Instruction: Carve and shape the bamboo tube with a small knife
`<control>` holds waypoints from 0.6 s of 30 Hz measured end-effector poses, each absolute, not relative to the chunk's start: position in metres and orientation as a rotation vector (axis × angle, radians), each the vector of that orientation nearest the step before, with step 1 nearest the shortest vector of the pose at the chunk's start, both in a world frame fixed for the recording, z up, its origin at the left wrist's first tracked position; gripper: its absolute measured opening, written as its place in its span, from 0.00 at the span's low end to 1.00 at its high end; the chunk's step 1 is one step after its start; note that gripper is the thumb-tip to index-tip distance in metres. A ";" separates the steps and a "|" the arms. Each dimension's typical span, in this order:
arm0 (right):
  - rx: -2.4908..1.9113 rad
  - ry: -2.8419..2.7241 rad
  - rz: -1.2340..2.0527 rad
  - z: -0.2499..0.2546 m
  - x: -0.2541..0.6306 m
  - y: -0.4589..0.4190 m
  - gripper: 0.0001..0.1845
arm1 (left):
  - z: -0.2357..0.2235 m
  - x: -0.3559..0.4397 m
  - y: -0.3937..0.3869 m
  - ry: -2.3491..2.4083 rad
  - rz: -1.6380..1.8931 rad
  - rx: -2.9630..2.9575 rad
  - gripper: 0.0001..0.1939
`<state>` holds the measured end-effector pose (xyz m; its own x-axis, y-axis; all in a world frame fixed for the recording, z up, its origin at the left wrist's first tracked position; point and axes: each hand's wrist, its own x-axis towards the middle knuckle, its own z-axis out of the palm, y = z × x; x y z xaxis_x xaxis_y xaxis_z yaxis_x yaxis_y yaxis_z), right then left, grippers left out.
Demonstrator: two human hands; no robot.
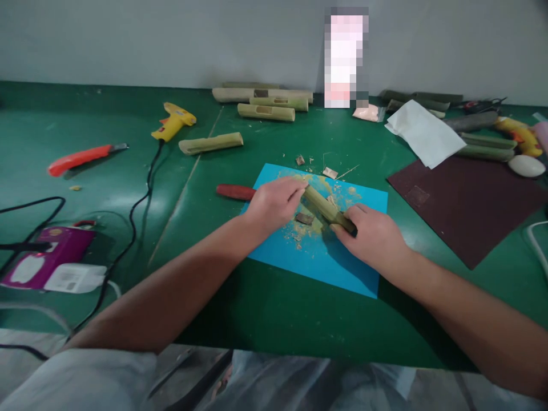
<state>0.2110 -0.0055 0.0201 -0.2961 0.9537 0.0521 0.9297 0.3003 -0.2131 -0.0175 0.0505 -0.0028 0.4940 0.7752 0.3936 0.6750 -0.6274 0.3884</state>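
Observation:
A short green bamboo piece (326,208) is held over a blue sheet (317,257) in the middle of the green table. My left hand (274,202) is closed round its far end. My right hand (372,234) grips its near end, fingers wrapped round it. Pale sawdust and a small dark chip (304,218) lie on the blue sheet under the piece. A red-handled tool (234,192) lies just left of my left hand, partly hidden behind it.
Several cut bamboo pieces (268,103) lie along the back wall, one (210,143) nearer. A yellow glue gun (173,122), an orange knife (81,158) and a purple box (47,257) are on the left. Dark sandpaper (466,205), white paper (423,134), more bamboo and a second glue gun (518,134) are on the right.

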 end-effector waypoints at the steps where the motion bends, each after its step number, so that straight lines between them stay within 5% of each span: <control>1: -1.739 -2.405 0.206 0.020 0.211 -0.006 0.14 | -0.003 -0.018 0.050 1.201 0.788 2.569 0.17; 9: -1.720 -2.399 0.218 0.017 0.212 -0.004 0.14 | -0.004 -0.023 0.054 1.293 0.869 2.564 0.16; 13: -1.688 -2.419 0.213 0.016 0.213 -0.004 0.13 | -0.003 -0.017 0.046 1.082 0.642 2.627 0.17; 18: -1.715 -2.394 0.213 0.017 0.213 -0.005 0.13 | -0.005 -0.015 0.047 1.311 0.835 2.605 0.16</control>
